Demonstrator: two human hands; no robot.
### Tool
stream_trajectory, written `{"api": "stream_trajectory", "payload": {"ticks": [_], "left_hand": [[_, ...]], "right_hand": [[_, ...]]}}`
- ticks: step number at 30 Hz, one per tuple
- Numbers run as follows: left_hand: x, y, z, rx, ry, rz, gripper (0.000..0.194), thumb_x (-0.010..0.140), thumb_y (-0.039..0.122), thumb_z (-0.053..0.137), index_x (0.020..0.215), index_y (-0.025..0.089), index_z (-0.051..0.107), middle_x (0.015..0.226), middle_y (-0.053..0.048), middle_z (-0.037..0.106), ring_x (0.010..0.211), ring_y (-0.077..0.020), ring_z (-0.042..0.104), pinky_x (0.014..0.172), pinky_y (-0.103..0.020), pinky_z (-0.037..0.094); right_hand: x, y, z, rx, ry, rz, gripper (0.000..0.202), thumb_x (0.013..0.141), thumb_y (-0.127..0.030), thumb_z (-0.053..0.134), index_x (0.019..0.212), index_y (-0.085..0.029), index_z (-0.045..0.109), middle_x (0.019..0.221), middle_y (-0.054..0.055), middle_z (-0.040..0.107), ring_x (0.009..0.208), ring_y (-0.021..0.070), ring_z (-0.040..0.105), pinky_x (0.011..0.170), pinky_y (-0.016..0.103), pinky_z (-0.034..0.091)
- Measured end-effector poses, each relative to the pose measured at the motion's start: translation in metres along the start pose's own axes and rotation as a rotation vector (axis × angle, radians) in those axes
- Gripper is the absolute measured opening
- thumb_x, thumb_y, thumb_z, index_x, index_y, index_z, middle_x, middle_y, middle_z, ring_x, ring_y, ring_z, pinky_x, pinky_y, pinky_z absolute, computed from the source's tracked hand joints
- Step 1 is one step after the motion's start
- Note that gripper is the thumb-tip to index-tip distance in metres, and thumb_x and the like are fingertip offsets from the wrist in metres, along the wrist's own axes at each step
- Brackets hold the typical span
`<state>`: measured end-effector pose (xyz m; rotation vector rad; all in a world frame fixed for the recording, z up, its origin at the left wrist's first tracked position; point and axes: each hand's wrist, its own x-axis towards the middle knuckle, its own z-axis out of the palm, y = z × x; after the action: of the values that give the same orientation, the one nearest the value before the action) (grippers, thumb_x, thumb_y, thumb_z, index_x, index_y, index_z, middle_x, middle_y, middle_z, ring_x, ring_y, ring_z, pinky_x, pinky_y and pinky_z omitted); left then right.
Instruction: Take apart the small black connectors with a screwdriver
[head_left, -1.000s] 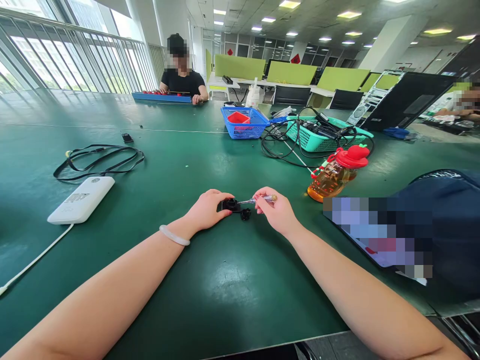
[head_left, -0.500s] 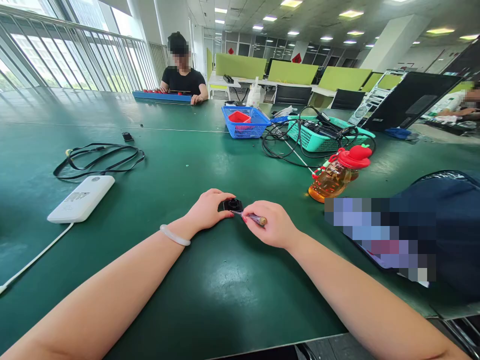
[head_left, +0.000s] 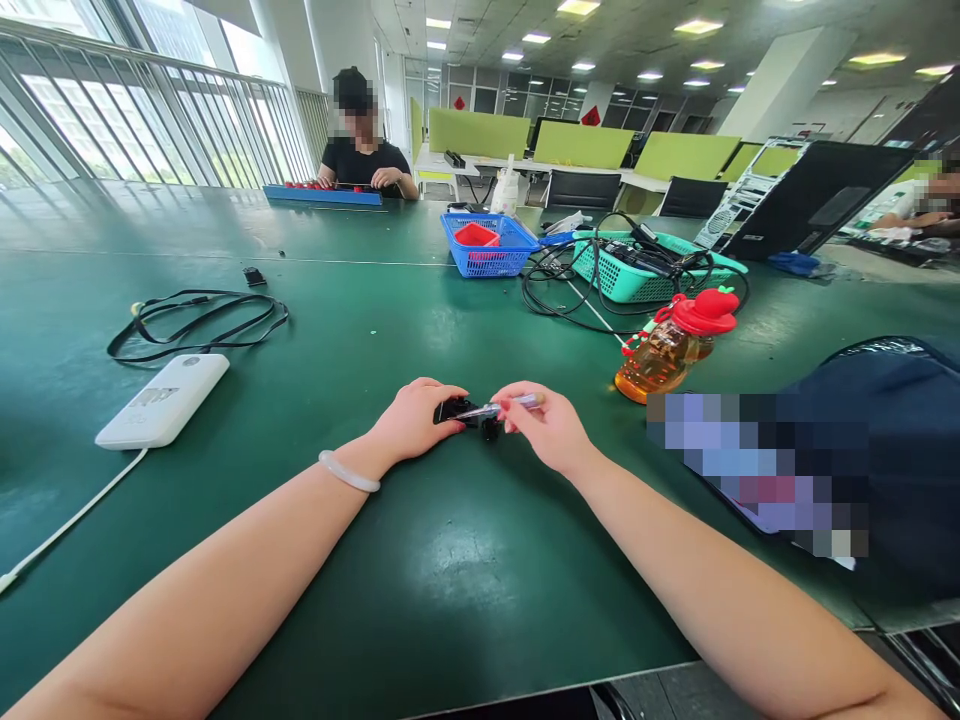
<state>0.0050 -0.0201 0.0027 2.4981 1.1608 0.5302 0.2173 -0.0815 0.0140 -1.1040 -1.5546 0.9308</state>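
The broad, dark green, glossy surface fills most of the view, its near edge running along the bottom right. At its far edge sits a person in a black cap and black short-sleeved top, both hands at a long blue tray carrying small red pieces. Toward the far right corner stands a large black panel with a silvery metal frame, tilted. A dark navy fabric item lies at the right, close to the near edge. Nearer the far edge than the near edge are a turquoise plastic basket heaped with black cables and, left of it, a blue plastic basket with a red container inside. A clear bottle of amber liquid with a red lid sits in front of the turquoise basket. On the left part of the surface, a white rounded box lies before a loop of flat black cable.

Between these, 2 bare hands work. The left hand pinches a small black device between thumb and fingers. The right hand, fingers closed, grips a slim, shiny screwdriver, its tip at the device; contact is too small to tell. Just beside the device lies a smaller black piece.
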Motion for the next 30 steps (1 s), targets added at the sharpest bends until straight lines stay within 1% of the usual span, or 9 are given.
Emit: {"api": "stream_trajectory", "payload": {"ticks": [3, 5, 11, 14, 16, 21, 24, 27, 30], "left_hand": [[0.000, 0.000, 0.000, 0.012, 0.003, 0.002, 0.044, 0.081, 0.037, 0.068, 0.123, 0.024, 0.064, 0.117, -0.005, 0.070, 0.116, -0.0279, 0.056, 0.103, -0.046, 0.045], [0.000, -0.001, 0.001, 0.014, 0.007, 0.008, 0.044, 0.081, 0.037, 0.068, 0.123, 0.024, 0.064, 0.117, -0.006, 0.070, 0.116, -0.0282, 0.056, 0.103, -0.046, 0.045], [0.000, -0.001, 0.001, 0.002, 0.043, 0.052, 0.041, 0.082, 0.037, 0.065, 0.121, 0.024, 0.064, 0.114, -0.006, 0.071, 0.114, -0.0274, 0.057, 0.103, -0.046, 0.045], [-0.001, 0.001, -0.001, -0.016, 0.091, 0.062, 0.038, 0.084, 0.037, 0.064, 0.120, 0.024, 0.064, 0.114, -0.006, 0.070, 0.112, -0.0265, 0.057, 0.102, -0.045, 0.046], [-0.002, 0.003, -0.002, -0.040, 0.152, 0.049, 0.038, 0.085, 0.037, 0.062, 0.121, 0.025, 0.063, 0.115, -0.006, 0.069, 0.112, -0.0257, 0.057, 0.102, -0.044, 0.046], [-0.002, 0.004, -0.004, -0.048, 0.297, -0.044, 0.048, 0.091, 0.032, 0.052, 0.138, 0.025, 0.047, 0.117, -0.007, 0.063, 0.114, -0.0244, 0.054, 0.103, -0.044, 0.043], [-0.001, 0.001, -0.003, 0.060, 0.265, -0.167, 0.050, 0.095, 0.031, 0.042, 0.144, 0.026, 0.041, 0.116, -0.011, 0.059, 0.111, -0.0270, 0.054, 0.100, -0.048, 0.044], [-0.002, -0.002, -0.001, 0.201, 0.172, -0.262, 0.044, 0.096, 0.033, 0.037, 0.135, 0.029, 0.055, 0.112, -0.012, 0.059, 0.114, -0.0328, 0.050, 0.097, -0.054, 0.043], [-0.003, -0.003, 0.001, 0.262, 0.134, -0.266, 0.039, 0.095, 0.034, 0.038, 0.123, 0.030, 0.065, 0.112, -0.012, 0.060, 0.117, -0.0345, 0.047, 0.098, -0.056, 0.042]], "right_hand": [[-0.001, 0.002, -0.003, -0.024, 0.147, -0.058, 0.036, 0.087, -0.056, 0.057, 0.085, -0.021, 0.066, 0.072, 0.001, 0.061, 0.061, 0.0135, 0.056, 0.060, 0.028, 0.049], [-0.002, 0.000, -0.004, -0.154, 0.159, -0.105, 0.032, 0.090, -0.050, 0.055, 0.085, -0.021, 0.066, 0.072, 0.001, 0.062, 0.062, 0.0139, 0.056, 0.062, 0.028, 0.048], [-0.004, -0.007, 0.001, -0.338, -0.059, -0.093, 0.017, 0.090, -0.037, 0.055, 0.090, -0.024, 0.066, 0.081, 0.000, 0.068, 0.067, 0.0140, 0.060, 0.064, 0.027, 0.047], [-0.003, -0.005, 0.001, -0.294, -0.072, -0.079, 0.017, 0.090, -0.038, 0.056, 0.092, -0.024, 0.067, 0.081, 0.000, 0.068, 0.069, 0.0142, 0.061, 0.066, 0.028, 0.048], [-0.002, -0.003, -0.001, -0.182, -0.004, -0.098, 0.021, 0.090, -0.041, 0.057, 0.093, -0.023, 0.067, 0.081, 0.001, 0.068, 0.070, 0.0143, 0.061, 0.067, 0.029, 0.049], [0.003, -0.002, -0.010, 0.090, 0.359, -0.124, 0.032, 0.087, -0.052, 0.059, 0.088, -0.021, 0.066, 0.073, 0.001, 0.065, 0.062, 0.0131, 0.059, 0.061, 0.028, 0.050], [0.006, -0.002, -0.016, 0.079, 0.476, -0.088, 0.039, 0.085, -0.058, 0.058, 0.073, -0.021, 0.061, 0.059, -0.002, 0.054, 0.051, 0.0110, 0.050, 0.051, 0.026, 0.044], [0.008, 0.000, -0.019, 0.061, 0.510, -0.045, 0.046, 0.085, -0.061, 0.055, 0.063, -0.021, 0.054, 0.051, -0.004, 0.042, 0.045, 0.0096, 0.040, 0.044, 0.025, 0.036], [0.009, 0.003, -0.019, 0.084, 0.501, -0.030, 0.046, 0.085, -0.061, 0.057, 0.062, -0.021, 0.054, 0.049, -0.005, 0.041, 0.045, 0.0096, 0.039, 0.044, 0.025, 0.034]]}}
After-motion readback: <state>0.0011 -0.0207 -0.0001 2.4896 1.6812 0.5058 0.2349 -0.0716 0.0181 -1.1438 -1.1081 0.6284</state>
